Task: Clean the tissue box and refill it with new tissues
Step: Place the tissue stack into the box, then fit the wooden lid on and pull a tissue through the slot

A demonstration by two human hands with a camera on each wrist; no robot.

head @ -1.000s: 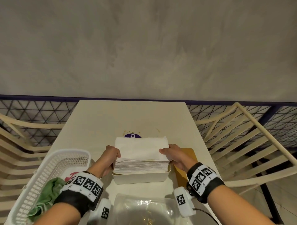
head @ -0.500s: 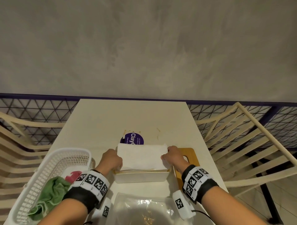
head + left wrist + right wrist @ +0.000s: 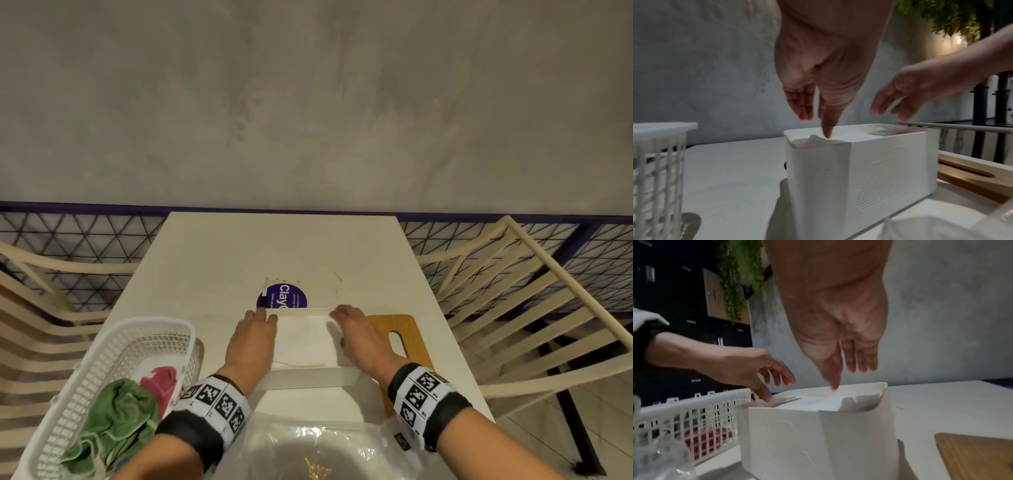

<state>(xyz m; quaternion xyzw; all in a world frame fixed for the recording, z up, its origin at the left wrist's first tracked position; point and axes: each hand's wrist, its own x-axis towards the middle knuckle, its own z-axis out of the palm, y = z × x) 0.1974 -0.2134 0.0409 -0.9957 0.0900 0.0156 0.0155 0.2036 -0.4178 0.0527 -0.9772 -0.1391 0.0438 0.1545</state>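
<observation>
Two hands hover over the tissue box [image 3: 310, 377], which sits near the front edge of the surface [image 3: 274, 246], between the basket [image 3: 102, 346] and the wooden board [image 3: 404, 329]. The tissues [image 3: 303, 337] lie inside, just below the rim: soft, light, easy to crumple, best pressed flat from above. That stiff plastic box looks safest gripped by its side walls. Left hand [image 3: 251, 337] is spread loose, thumb touching the stack at its left end. Right hand [image 3: 359, 334] is loose too, thumb dipping toward the paper; contact unclear, and neither hand holds anything.
</observation>
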